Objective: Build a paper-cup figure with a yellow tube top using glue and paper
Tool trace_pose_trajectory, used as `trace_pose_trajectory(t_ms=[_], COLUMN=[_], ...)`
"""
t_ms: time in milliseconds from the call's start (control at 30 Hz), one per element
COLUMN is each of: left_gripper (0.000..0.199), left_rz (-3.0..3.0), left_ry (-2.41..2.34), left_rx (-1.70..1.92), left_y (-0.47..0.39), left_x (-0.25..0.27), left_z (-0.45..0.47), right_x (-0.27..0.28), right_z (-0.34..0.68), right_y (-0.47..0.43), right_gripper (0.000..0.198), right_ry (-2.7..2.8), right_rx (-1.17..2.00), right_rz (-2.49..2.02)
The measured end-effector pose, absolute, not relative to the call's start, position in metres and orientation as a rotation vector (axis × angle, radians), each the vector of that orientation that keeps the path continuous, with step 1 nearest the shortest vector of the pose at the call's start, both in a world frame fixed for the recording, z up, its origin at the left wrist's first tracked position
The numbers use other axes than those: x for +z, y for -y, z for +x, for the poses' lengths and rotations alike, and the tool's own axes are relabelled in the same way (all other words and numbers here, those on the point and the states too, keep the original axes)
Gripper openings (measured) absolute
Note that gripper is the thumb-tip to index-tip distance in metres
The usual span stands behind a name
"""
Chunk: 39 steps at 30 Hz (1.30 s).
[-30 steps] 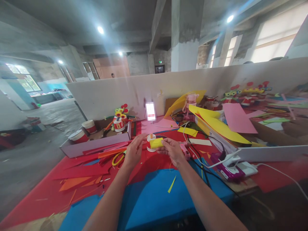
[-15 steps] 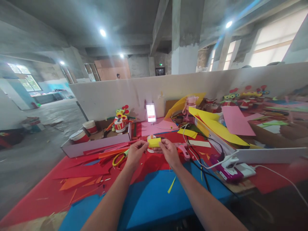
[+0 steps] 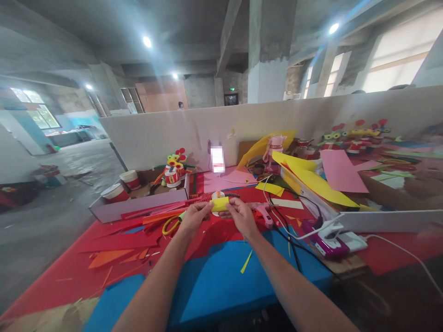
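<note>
Between my two hands a small yellow piece of paper (image 3: pixel 220 204) is held, apparently folded or rolled. My left hand (image 3: pixel 194 218) pinches its left end with thumb and fingers. My right hand (image 3: pixel 241 216) grips the right end. Just behind the yellow piece, a white round item (image 3: pixel 218 194) shows in part, mostly covered by it. A pink glue gun (image 3: pixel 264 214) lies to the right of my right hand. Beside my left wrist is a yellow coiled loop (image 3: pixel 169 226).
A white box (image 3: pixel 138 208) at left holds paper cups and a paper-cup figure (image 3: pixel 174 171). Yellow and pink sheets (image 3: pixel 342 170) fill a box at right. Cables run to a purple power strip (image 3: pixel 323 242). Red and blue paper (image 3: pixel 221 276) covers the table; a white partition (image 3: pixel 166 131) stands behind.
Both hands still hold the yellow paper, which has shifted very slightly left and tilted a little. The view has moved slightly.
</note>
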<state>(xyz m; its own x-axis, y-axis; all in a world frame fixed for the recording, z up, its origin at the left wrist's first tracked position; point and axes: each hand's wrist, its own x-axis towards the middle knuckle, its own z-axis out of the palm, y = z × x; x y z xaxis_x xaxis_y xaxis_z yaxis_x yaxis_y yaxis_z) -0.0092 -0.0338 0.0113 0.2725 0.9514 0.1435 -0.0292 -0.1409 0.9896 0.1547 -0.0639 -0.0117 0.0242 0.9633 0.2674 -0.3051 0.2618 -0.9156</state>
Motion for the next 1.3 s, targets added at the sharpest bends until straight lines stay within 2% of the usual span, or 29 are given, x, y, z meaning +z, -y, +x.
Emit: trace_pose_trajectory(t_ms=[333, 600, 900, 1000, 1100, 1167, 1300], left_gripper=[0.036, 0.032, 0.019, 0.019, 0.023, 0.027, 0.026], left_rz=[1.502, 1.539, 1.907, 1.873, 1.887, 1.964, 2.137], left_ry=[-1.01, -0.994, -0.962, -0.914, -0.886, -0.863, -0.824], left_rx=[1.326, 1.298, 1.421, 1.443, 1.402, 1.322, 1.175], left_y=[0.043, 0.046, 0.033, 0.032, 0.031, 0.032, 0.038], left_x=[0.014, 0.011, 0.009, 0.01, 0.014, 0.017, 0.02], left_z=[0.007, 0.011, 0.003, -0.001, -0.007, -0.011, -0.011], right_x=[-0.013, -0.017, -0.02, -0.019, -0.016, -0.015, -0.018], right_z=[0.148, 0.15, 0.155, 0.159, 0.166, 0.17, 0.166], right_y=[0.064, 0.061, 0.056, 0.057, 0.058, 0.059, 0.064], right_gripper=[0.042, 0.037, 0.039, 0.042, 0.039, 0.043, 0.077], right_ry=[1.026, 0.953, 0.745, 0.795, 0.914, 1.075, 1.49], right_rx=[1.183, 1.194, 1.431, 1.287, 0.868, 0.695, 0.784], right_rz=[-0.714, -0.741, -0.594, -0.683, -0.819, -0.861, -0.815])
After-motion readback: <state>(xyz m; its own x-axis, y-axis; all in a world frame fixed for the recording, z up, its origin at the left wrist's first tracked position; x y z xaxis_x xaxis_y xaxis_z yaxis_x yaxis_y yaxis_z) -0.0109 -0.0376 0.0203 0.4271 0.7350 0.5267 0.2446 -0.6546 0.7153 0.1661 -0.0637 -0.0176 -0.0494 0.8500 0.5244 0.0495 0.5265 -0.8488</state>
